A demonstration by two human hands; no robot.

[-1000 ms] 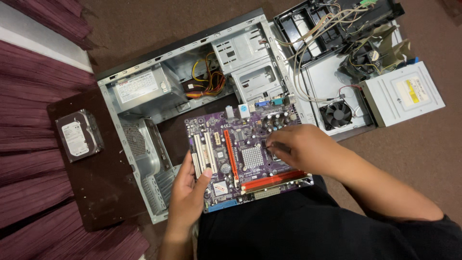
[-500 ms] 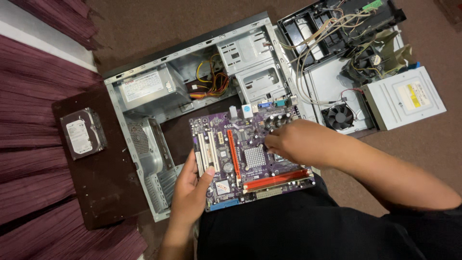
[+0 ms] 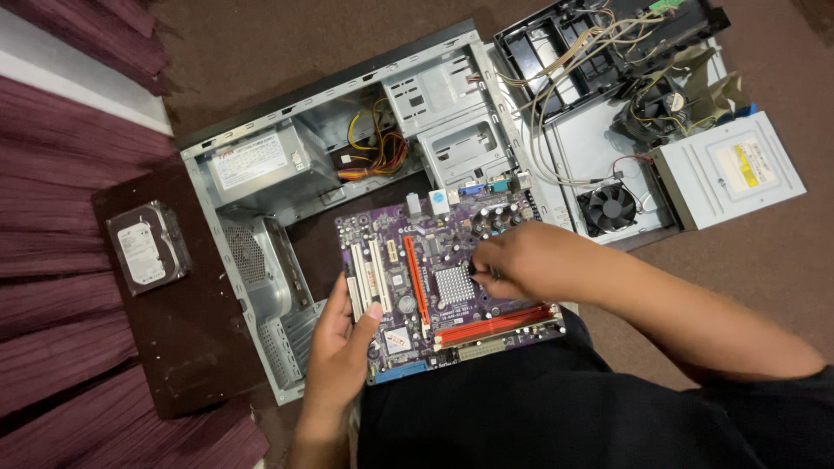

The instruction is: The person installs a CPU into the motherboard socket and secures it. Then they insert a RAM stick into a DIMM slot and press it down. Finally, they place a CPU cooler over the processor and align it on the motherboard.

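A purple motherboard [image 3: 408, 269] with white and orange slots lies over the open side of a grey computer case [image 3: 287, 287], close to my body. My left hand [image 3: 340, 347] grips the board's near left edge, thumb on top by the white slots. My right hand [image 3: 521, 259] rests on the board's right part, fingertips pinched together just right of the small silver heatsink [image 3: 453, 285]. Whether something small sits between those fingertips cannot be made out.
Inside the case sit a grey power supply [image 3: 261, 165] and a bundle of coloured wires [image 3: 375, 156]. A hard drive [image 3: 146, 247] lies on a dark panel [image 3: 174, 339] at the left. On the right are a black fan [image 3: 610, 208], a white optical drive [image 3: 728, 172] and loose cables.
My right hand has slid slightly left on the board toward the heatsink. My left hand keeps its hold on the board's edge.
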